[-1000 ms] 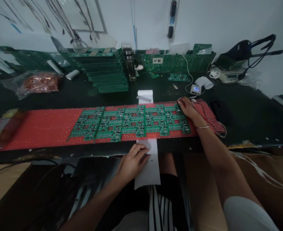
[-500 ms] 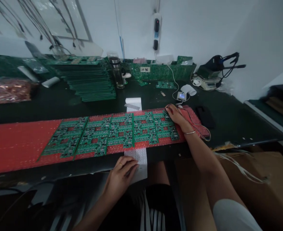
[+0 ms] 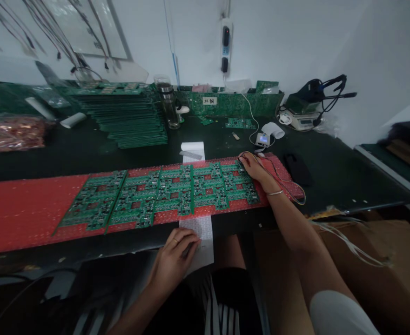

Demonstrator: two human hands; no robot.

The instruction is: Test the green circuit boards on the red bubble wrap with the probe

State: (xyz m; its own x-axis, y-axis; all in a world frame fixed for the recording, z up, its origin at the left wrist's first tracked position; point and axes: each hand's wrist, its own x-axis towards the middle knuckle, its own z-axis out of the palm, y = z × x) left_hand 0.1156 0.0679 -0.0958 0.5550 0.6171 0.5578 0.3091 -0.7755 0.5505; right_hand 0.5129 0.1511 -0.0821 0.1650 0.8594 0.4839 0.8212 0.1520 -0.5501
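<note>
My right hand [image 3: 252,166] is closed around the end of a thin cable [image 3: 284,182], at the far right corner of a green circuit board panel [image 3: 239,184]. Its fingertips hide the cable's end and touch the board there. From the hand the cable loops right across red bubble wrap [image 3: 33,204]. Several more circuit board panels [image 3: 138,195] lie side by side on the wrap. My left hand [image 3: 178,249] is at the table's front edge with curled fingers, over the left side of a printed sheet of paper [image 3: 203,237]. Whatever its fingers may hold is hidden.
Behind the panels stand a tall stack of green boards [image 3: 128,116] and a drink bottle [image 3: 169,104]. A small device with a lit screen [image 3: 262,139] is connected to a white cord. A black pouch-like item [image 3: 298,168] lies right; a scale [image 3: 300,120] stands farther back.
Both hands keep almost the same place and grip. The view has shifted very slightly; the boards and cable lie as before.
</note>
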